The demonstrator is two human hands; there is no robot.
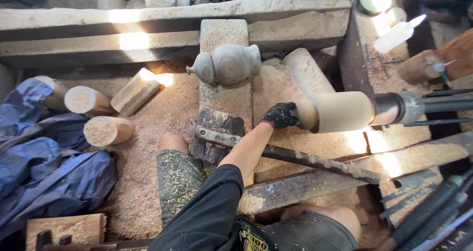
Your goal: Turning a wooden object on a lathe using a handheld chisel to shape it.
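1. Head view, the main bit: the left hand [279,115], in a black glove, is pressed against the free end of a pale wood blank [340,112] mounted sideways on a lathe, with the metal chuck [400,107] at its far end. The grip is fingers cupped round that end face. I can't tell whether the blank is turning.
2. Right hand: not in view, so no idea what its grip is doing.
3. Risk one: if the blank is spinning, a glove that close could snag and drag the fingers in.
4. Risk two: the rusty tool rest bar [305,160] runs just below the forearm. A slip would put the arm right on it.
5. Risk three: a bare knee [172,142] and foot sit in the sawdust [148,182] beside the bar, so a dropped tool or a blank working loose lands on skin.
6. A finished vase shape [227,63] rests on a stone slab [224,34] further back, near the edge. It's round, so a knock could send it rolling off.
7. Loose log rounds [101,130] lie to the left, well apart from the hand.
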